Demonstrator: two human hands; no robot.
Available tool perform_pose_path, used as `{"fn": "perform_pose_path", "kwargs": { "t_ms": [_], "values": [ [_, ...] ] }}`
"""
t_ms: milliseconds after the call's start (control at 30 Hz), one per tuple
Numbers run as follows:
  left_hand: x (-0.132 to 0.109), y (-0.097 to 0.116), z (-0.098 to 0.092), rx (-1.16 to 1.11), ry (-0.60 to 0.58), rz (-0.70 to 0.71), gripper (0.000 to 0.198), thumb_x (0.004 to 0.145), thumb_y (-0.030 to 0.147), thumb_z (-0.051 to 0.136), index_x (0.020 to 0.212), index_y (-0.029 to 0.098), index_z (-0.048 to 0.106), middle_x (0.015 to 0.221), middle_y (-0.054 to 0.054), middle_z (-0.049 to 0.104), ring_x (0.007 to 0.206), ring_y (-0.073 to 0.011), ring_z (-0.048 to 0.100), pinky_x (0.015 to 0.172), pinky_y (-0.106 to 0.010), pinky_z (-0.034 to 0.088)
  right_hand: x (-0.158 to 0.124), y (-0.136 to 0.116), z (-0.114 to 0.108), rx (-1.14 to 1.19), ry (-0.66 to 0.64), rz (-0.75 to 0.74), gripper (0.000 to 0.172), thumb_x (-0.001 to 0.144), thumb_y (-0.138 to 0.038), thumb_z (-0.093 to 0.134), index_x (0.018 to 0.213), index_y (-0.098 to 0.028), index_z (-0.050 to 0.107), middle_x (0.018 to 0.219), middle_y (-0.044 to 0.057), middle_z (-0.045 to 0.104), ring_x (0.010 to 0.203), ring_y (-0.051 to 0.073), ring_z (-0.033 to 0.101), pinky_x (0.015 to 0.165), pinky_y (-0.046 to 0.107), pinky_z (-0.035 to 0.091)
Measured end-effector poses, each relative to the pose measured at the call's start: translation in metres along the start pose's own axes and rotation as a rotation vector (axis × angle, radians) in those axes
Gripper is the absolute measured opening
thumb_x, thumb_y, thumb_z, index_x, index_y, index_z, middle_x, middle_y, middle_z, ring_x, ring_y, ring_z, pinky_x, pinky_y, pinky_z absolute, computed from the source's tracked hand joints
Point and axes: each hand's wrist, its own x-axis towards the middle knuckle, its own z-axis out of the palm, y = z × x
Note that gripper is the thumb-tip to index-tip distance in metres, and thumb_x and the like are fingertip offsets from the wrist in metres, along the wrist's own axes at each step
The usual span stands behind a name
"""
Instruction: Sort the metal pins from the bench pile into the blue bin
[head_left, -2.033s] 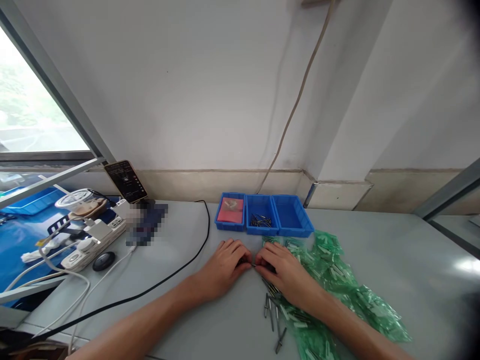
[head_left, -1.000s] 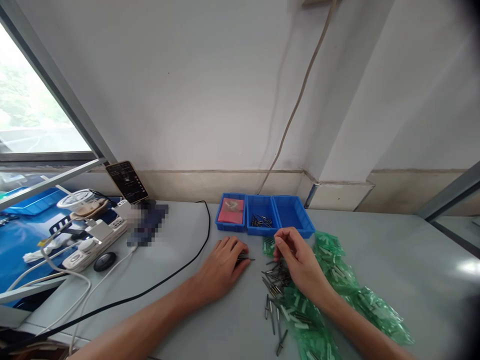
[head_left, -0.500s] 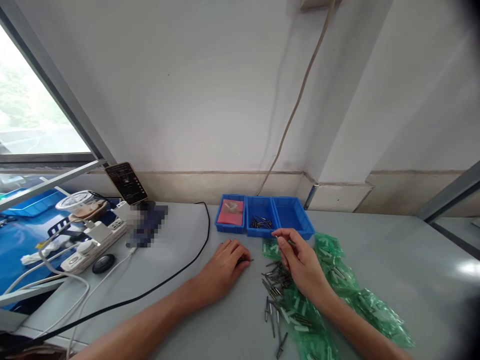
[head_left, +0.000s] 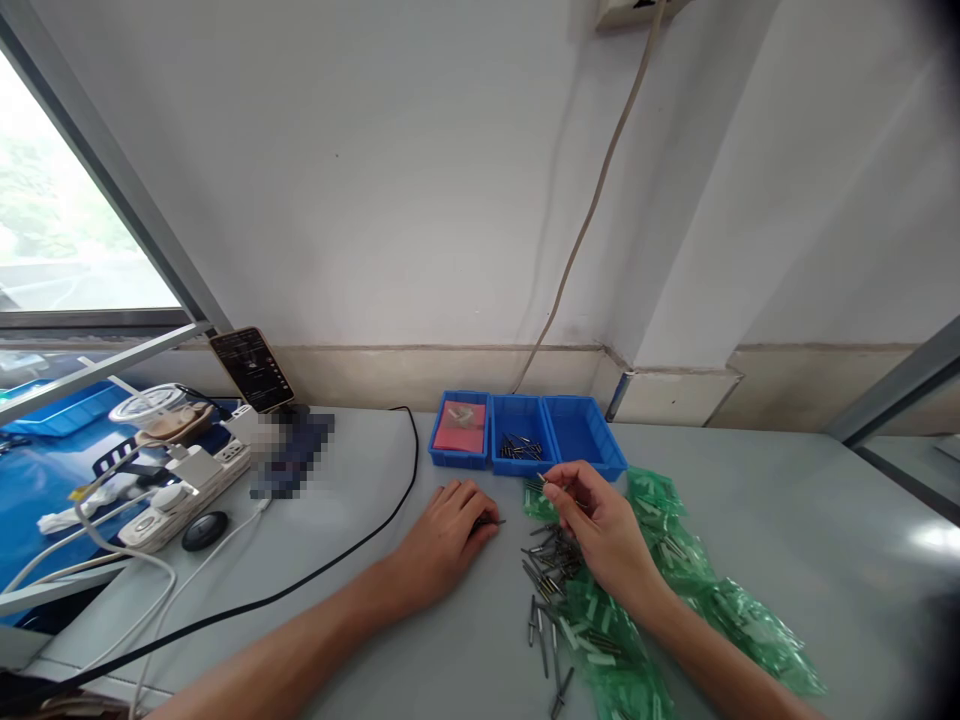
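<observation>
My left hand rests on the grey tabletop with its fingers curled over thin metal pins; a dark tip pokes out beside the thumb. Thumb and forefinger of my right hand pinch a small metal pin, its brassy tip pointing up and left just in front of the blue bins. Loose metal pins lie in a pile between my hands, some scattered nearer to me. More pins lie in the middle blue bin. Green plastic bags with pins and white pieces lie under and beside my right forearm.
The left blue bin holds pink sheets and a small clear bag; a third blue bin stands at the right. A black cable crosses the table on the left, near a mouse, a power strip and a propped phone.
My right hand has turned slightly, and the pin's tip now sticks out further to the left from its fingertips. My left hand stays in place; the view has shifted a little.
</observation>
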Motion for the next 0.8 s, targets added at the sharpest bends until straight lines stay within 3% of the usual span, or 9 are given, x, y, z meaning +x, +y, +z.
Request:
{"fn": "perform_pose_path", "kwargs": {
  "t_ms": [267, 400, 633, 800],
  "values": [
    [0.0, -0.001, -0.001, 0.155, 0.007, 0.018, 0.008, 0.108, 0.028, 0.061, 0.11, 0.021, 0.057, 0.113, -0.005, 0.065, 0.101, -0.0255, 0.057, 0.09, -0.04, 0.044, 0.003, -0.002, 0.001, 0.141, 0.029, 0.067, 0.047, 0.096, -0.068, 0.066, 0.097, -0.022, 0.069, 0.077, 0.0, 0.059, 0.052, 0.012, 0.047, 0.047, 0.027, 0.038],
    [0.0, -0.003, -0.005, 0.184, 0.003, 0.02, 0.016, 0.107, 0.036, 0.063, 0.11, 0.021, 0.057, 0.112, -0.005, 0.063, 0.1, -0.0255, 0.058, 0.089, -0.04, 0.045, 0.004, 0.001, 0.0, 0.155, 0.017, 0.062, 0.049, 0.094, -0.069, 0.068, 0.106, -0.022, 0.069, 0.091, 0.004, 0.065, 0.055, 0.012, 0.05, 0.047, 0.027, 0.041],
    [0.0, -0.01, -0.005, 0.227, 0.023, 0.009, 0.019, 0.107, 0.038, 0.062, 0.101, 0.021, 0.058, 0.103, -0.004, 0.063, 0.092, -0.023, 0.06, 0.081, -0.036, 0.046, 0.0, 0.004, -0.002, 0.044, 0.018, 0.044, 0.034, 0.093, -0.056, 0.077, 0.101, -0.025, 0.068, 0.084, 0.001, 0.064, 0.067, 0.017, 0.055, 0.056, 0.029, 0.046],
    [0.001, -0.013, -0.003, 0.193, 0.018, 0.004, 0.018, 0.106, 0.034, 0.065, 0.099, 0.02, 0.057, 0.099, -0.002, 0.064, 0.091, -0.0217, 0.06, 0.08, -0.035, 0.045, -0.002, 0.001, -0.001, 0.006, -0.021, 0.03, 0.034, 0.091, -0.056, 0.079, 0.096, -0.024, 0.068, 0.079, 0.0, 0.064, 0.069, 0.018, 0.056, 0.059, 0.03, 0.046]
  ]
}}
